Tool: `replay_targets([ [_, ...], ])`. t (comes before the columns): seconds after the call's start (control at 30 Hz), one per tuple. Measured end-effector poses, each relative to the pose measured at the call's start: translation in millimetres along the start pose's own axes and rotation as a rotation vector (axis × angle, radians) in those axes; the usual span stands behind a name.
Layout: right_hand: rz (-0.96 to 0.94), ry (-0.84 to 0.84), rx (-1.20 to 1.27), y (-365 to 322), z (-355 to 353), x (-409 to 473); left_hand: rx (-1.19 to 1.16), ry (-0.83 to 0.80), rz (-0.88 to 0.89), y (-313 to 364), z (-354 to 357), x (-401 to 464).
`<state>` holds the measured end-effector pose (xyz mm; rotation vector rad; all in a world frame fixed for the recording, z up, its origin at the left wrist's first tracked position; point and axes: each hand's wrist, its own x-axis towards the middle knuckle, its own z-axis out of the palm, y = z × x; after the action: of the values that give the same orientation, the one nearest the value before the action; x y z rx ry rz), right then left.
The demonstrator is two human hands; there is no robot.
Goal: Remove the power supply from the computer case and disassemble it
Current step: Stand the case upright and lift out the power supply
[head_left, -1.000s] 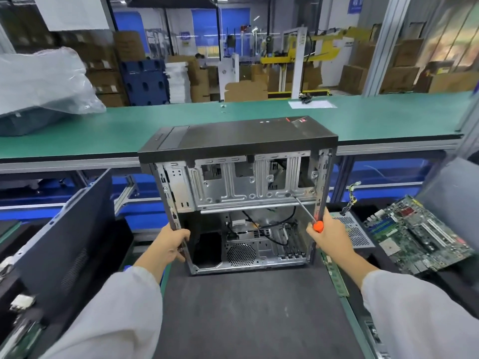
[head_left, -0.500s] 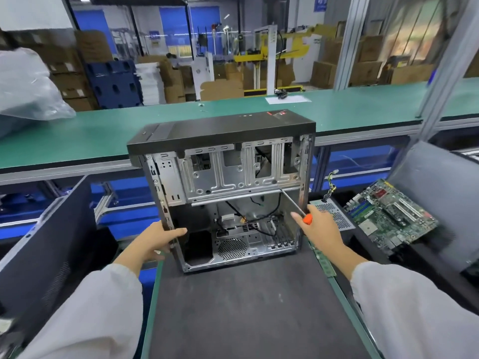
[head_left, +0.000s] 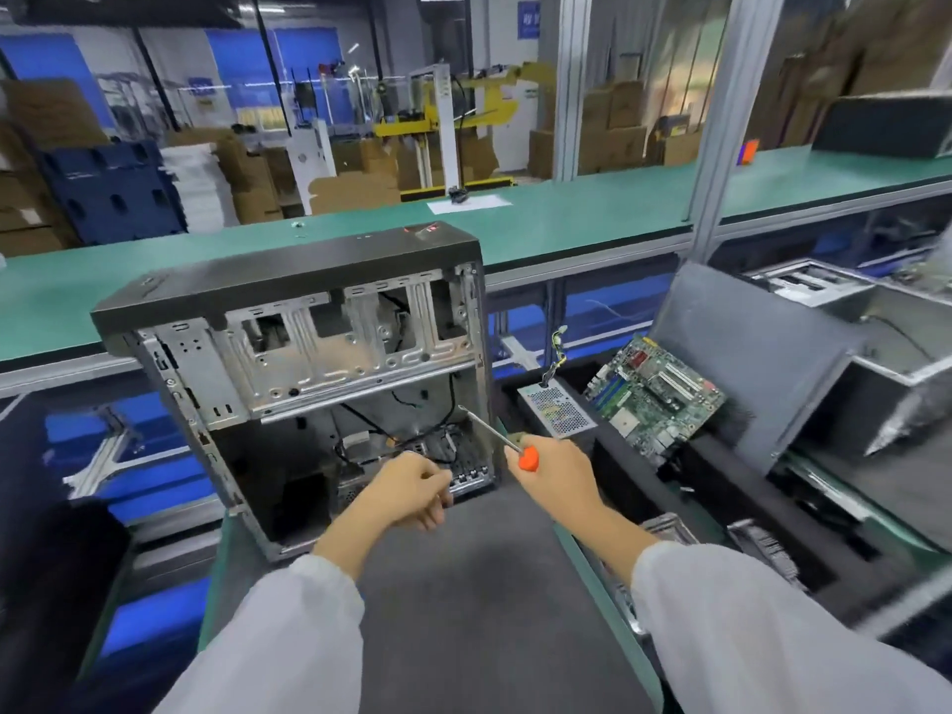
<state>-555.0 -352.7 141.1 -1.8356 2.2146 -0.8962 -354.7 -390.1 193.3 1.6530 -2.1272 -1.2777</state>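
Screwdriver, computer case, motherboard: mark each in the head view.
screwdriver point(head_left: 528, 460), head view, on its orange handle.
computer case point(head_left: 288, 280), head view, on its black top panel.
motherboard point(head_left: 657, 399), head view, on the green board's middle.

A green circuit board point(head_left: 657, 399) leans in a dark tray at the right beside a perforated metal cover point(head_left: 557, 408), while a white sheet of paper point(head_left: 470, 203) lies on the long green desk point(head_left: 592, 219) behind, with cardboard boxes point(head_left: 613, 131) stacked beyond it.
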Motion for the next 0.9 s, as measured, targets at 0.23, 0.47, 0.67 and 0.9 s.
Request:
replay_targets([
  [0.23, -0.002, -0.286, 0.084, 69, -42, -19, -0.352, -0.051, 0.292, 77, 122, 16],
  [0.47, -0.185, -0.631, 0.168, 98, -65, 21, -0.751, 0.464, 0.254, 98, 168, 36],
  [0.67, -0.140, -0.691, -0.261, 117, -31, 102, -0.978, 0.731, 0.198, 70, 131, 35],
  [0.9, 0.119, -0.501, -0.339, 106, 31, 151, -0.850, 0.822, 0.183, 35, 91, 50],
])
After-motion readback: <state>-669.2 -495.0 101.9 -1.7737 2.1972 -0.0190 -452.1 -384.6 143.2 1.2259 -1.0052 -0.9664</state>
